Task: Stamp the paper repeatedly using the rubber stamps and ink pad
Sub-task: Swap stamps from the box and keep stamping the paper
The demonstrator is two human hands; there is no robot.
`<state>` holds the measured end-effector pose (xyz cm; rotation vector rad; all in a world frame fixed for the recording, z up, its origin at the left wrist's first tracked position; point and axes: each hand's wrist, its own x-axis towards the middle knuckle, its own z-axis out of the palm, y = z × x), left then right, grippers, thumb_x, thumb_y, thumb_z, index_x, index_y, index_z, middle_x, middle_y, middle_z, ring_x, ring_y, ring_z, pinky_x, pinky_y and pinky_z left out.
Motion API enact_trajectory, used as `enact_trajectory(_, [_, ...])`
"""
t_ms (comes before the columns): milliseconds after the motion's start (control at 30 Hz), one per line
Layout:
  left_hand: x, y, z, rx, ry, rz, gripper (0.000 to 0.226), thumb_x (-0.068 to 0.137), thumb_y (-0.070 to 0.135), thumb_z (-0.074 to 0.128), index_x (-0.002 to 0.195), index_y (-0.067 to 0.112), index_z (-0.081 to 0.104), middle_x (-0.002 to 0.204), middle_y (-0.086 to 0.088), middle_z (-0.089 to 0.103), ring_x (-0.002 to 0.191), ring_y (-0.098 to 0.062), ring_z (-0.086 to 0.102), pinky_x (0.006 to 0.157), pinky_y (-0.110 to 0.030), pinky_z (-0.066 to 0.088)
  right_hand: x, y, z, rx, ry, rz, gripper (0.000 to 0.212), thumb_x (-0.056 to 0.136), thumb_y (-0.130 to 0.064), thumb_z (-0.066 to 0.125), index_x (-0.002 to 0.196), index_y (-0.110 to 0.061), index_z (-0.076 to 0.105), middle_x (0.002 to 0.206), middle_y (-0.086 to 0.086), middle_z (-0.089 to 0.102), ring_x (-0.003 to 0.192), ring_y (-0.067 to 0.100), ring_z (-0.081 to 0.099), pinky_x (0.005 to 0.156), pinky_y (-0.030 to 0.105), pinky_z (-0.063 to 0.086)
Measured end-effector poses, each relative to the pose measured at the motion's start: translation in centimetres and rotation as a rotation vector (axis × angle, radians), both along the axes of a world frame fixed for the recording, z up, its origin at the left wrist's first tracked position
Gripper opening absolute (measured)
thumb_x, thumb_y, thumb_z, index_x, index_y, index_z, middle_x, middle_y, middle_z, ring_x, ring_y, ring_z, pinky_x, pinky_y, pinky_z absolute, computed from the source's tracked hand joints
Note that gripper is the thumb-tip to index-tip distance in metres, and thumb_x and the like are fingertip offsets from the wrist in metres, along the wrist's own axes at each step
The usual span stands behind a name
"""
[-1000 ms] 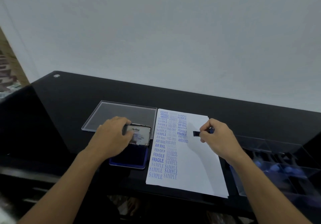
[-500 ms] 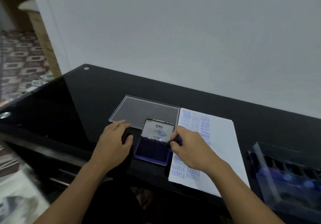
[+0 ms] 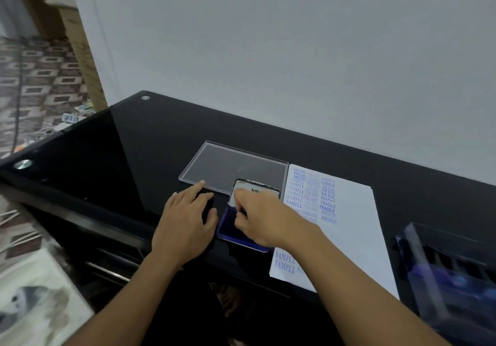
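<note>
Stamp (image 3: 242,212) at the pad, pinched in right hand

Right hand (image 3: 263,219): fingers curled, tips pinching the stamp from above. Only a dark sliver of it shows between the fingertips, so I can't tell whether its face is touching the ink. The hand sits over the far right part of the pad (image 3: 226,223) and covers most of that side.

Left hand (image 3: 185,219): palm down on the table (image 3: 161,144), fingers straight and slightly spread, holding nothing. The thumb lies just beside the pad's left edge. The index tip reaches the near edge of the clear tray (image 3: 233,168).

Pad: blue and open, with its lid (image 3: 257,188) tilted up at the back (white label, partly hidden by the right-hand fingers).

Tray: flat on the table, directly behind the pad and touching or nearly touching the paper's left edge.

Paper (image 3: 354,238): white sheet just right of the pad, its left part under the right forearm. Blue stamp marks run down its left part in columns (AMENDED, SAMPLE, AIR MAIL, FRAGILE), and the right part is blank.

Box (image 3: 442,278): clear plastic with blue items inside, well right of the paper and too blurred to make out the contents.
</note>
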<state>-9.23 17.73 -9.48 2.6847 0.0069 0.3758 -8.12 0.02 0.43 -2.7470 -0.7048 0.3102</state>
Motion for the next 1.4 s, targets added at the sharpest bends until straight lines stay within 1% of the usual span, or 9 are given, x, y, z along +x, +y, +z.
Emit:
enact_trajectory(100, [0.0, 0.0, 0.0, -0.002, 0.004, -0.001, 0.043, 0.099, 0.037, 0.051, 0.137, 0.019, 0.059, 0.159, 0.001, 0.037, 0.143, -0.016, 0.037, 0.122, -0.042, 0.022, 0.3, 0.7, 0.1, -0.031, -0.004, 0.029, 0.007, 0.097, -0.022, 0.048, 0.093, -0.017, 0.045, 0.090, 0.010, 0.058, 0.077, 0.027, 0.055, 0.066, 0.040, 0.050])
enact_trajectory(267, [0.1, 0.1, 0.0, 0.015, 0.008, 0.005, 0.043, 0.099, 0.038, 0.050, 0.137, 0.021, 0.058, 0.159, 0.001, 0.036, 0.142, -0.015, 0.038, 0.122, -0.041, 0.023, 0.4, 1.6, -0.2, -0.055, 0.007, 0.039, 0.008, 0.096, -0.022, 0.050, 0.096, -0.016, 0.045, 0.093, 0.012, 0.060, 0.078, 0.028, 0.058, 0.068, 0.042, 0.054])
enact_trajectory(433, [0.0, 0.1, -0.2, 0.001, -0.004, 0.013, 0.040, 0.097, 0.036, 0.054, 0.132, 0.019, 0.062, 0.157, 0.000, 0.041, 0.140, -0.017, 0.042, 0.121, -0.043, 0.027, 0.5, 2.0, -0.8, -0.071, 0.027, 0.009, 0.009, 0.095, -0.023, 0.049, 0.094, -0.018, 0.042, 0.092, 0.012, 0.056, 0.075, 0.027, 0.052, 0.062, 0.035, 0.043])
enact_trajectory(633, [0.1, 0.1, -0.3, 0.002, -0.008, 0.020, 0.040, 0.097, 0.036, 0.053, 0.132, 0.020, 0.062, 0.157, 0.001, 0.040, 0.141, -0.017, 0.040, 0.121, -0.042, 0.024, 0.4, 2.2, -1.6, -0.024, 0.009, -0.005, 0.011, 0.096, -0.022, 0.047, 0.092, -0.018, 0.037, 0.077, 0.004, 0.044, 0.067, 0.022, 0.047, 0.052, 0.032, 0.034])
enact_trajectory(733, [0.2, 0.1, -0.4, 0.009, -0.007, 0.023, 0.040, 0.097, 0.037, 0.051, 0.132, 0.020, 0.062, 0.157, 0.001, 0.040, 0.140, -0.017, 0.041, 0.121, -0.043, 0.026, 0.2, 2.2, -1.9, 0.012, -0.017, -0.009, 0.013, 0.096, -0.024, 0.047, 0.092, -0.020, 0.035, 0.075, 0.002, 0.042, 0.074, 0.025, 0.048, 0.052, 0.031, 0.032])
enact_trajectory(867, [0.2, 0.0, -0.3, 0.010, -0.007, 0.027, 0.039, 0.097, 0.037, 0.051, 0.132, 0.021, 0.062, 0.157, 0.001, 0.040, 0.140, -0.017, 0.040, 0.121, -0.042, 0.026, 0.0, 2.3, -2.1, 0.025, -0.038, 0.000, 0.011, 0.096, -0.023, 0.045, 0.093, -0.022, 0.034, 0.075, 0.001, 0.040, 0.083, 0.025, 0.047, 0.056, 0.032, 0.031])
enact_trajectory(1100, [0.1, -0.1, -0.2, 0.015, -0.002, 0.035, 0.038, 0.097, 0.036, 0.053, 0.131, 0.021, 0.063, 0.157, 0.001, 0.040, 0.140, -0.017, 0.041, 0.120, -0.041, 0.023, 0.1, 2.3, -1.5, -0.008, 0.019, 0.004, 0.014, 0.094, -0.019, 0.047, 0.095, -0.020, 0.033, 0.075, 0.002, 0.038, 0.065, 0.018, 0.040, 0.052, 0.031, 0.031])
enact_trajectory(1233, [0.1, 0.0, -0.2, 0.019, 0.002, 0.033, 0.040, 0.097, 0.037, 0.052, 0.132, 0.022, 0.062, 0.158, 0.001, 0.039, 0.140, -0.017, 0.040, 0.120, -0.041, 0.023, 0.1, 2.2, -0.9, -0.031, 0.101, 0.019, 0.016, 0.093, -0.016, 0.049, 0.096, -0.019, 0.033, 0.081, 0.003, 0.042, 0.067, 0.016, 0.043, 0.052, 0.030, 0.033])
enact_trajectory(1400, [0.1, 0.0, -0.3, 0.020, -0.003, 0.031, 0.039, 0.096, 0.037, 0.053, 0.130, 0.021, 0.063, 0.156, 0.000, 0.041, 0.138, -0.017, 0.043, 0.120, -0.043, 0.027, 0.3, 2.1, -0.8, -0.052, 0.118, 0.034, 0.016, 0.094, -0.016, 0.048, 0.098, -0.020, 0.033, 0.088, 0.007, 0.045, 0.070, 0.017, 0.044, 0.055, 0.032, 0.034])
